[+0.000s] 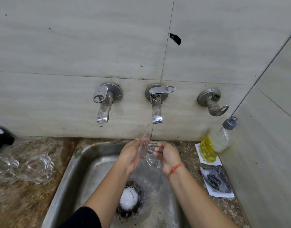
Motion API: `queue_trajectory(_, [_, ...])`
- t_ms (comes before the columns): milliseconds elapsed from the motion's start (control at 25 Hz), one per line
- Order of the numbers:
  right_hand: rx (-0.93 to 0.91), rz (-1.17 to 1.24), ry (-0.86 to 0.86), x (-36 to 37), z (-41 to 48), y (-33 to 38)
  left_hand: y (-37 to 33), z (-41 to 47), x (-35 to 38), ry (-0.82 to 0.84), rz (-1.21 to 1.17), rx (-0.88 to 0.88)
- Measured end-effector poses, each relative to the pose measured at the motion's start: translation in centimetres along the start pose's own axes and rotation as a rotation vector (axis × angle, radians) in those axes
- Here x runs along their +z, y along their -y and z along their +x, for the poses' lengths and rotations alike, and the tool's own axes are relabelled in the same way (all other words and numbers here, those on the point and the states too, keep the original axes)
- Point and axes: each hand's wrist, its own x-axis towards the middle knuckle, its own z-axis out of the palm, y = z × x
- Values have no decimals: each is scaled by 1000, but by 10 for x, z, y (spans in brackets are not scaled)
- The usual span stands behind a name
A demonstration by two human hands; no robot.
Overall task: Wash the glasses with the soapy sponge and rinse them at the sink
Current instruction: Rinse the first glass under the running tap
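A clear ribbed glass [150, 154] lies tilted between both hands over the steel sink [79, 168]. My left hand [131, 153] grips its left side, and my right hand [167, 155] curls round its right side. Water runs from the middle tap [156, 111] onto the glass and my fingers. Two more clear glasses [36, 167] stand on the counter to the left of the sink. The dark, soapy sponge [215, 178] lies on a white sheet on the counter at the right.
Foam covers the sink drain [129, 199]. A second tap [102, 102] is on the wall to the left, a bare valve [213, 102] to the right. A yellow dish soap bottle [213, 143] leans in the right corner. A black object [1, 139] sits at far left.
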Motion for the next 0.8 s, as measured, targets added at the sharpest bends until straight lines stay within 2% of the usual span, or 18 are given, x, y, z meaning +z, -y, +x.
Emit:
queue_trajectory(200, [-72,15,-35,-21,-3,14,-3,9,18,-55,-136,-87])
queue_trajectory(320, [-120,40,-35,-32,-5,25,-1,26,26,-178,-276,-114])
queue_trajectory(400, [-139,39,-18,-38,-5,29,0,39,27,-281,-399,-212])
queue_trajectory(520, [-133,13,5,-43,-4,29,4,45,21,-390,-343,-241])
queue_trajectory(600, [-113,-2,-10,-46,-1,24,5,45,25,-376,-312,-173])
queue_trajectory(720, [-62,-6,-41,-48,4,17,3,44,32,-365,-316,-290])
queue_trajectory(800, [-28,19,-59,-45,8,13,1,43,35,-290,-288,-327])
